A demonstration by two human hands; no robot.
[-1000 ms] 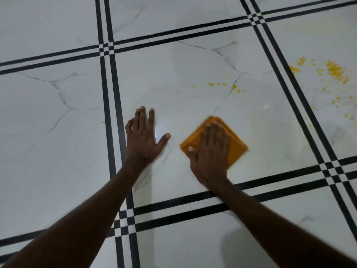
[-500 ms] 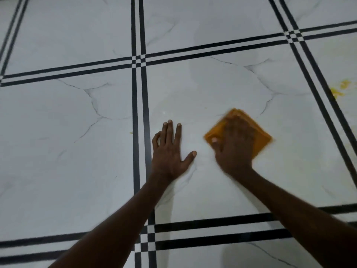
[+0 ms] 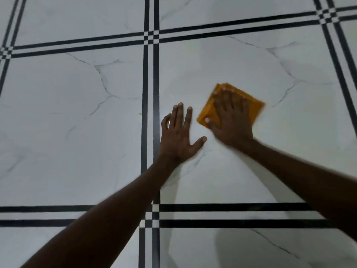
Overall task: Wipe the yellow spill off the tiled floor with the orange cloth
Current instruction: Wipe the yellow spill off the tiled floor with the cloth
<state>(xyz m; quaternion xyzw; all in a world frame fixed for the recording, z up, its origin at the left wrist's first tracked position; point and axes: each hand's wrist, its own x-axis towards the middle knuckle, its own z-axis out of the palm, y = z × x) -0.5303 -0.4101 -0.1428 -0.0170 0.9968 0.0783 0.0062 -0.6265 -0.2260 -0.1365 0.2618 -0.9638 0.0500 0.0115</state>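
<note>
The right hand [image 3: 230, 120] presses flat, fingers spread, on the folded orange cloth [image 3: 253, 108], no closed grip; the left hand [image 3: 178, 138], open beside it, braces on the tiled floor [image 3: 77, 132]. No yellow spill shows here, so steer the cloth toward it with even pressure

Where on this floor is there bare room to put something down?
The white marble tile left of the vertical black double stripe lies bare. It is crowded where the left hand rests beside the right hand pressing the folded orange cloth.

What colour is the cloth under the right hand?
Orange cloth, seen in the head view.
</note>
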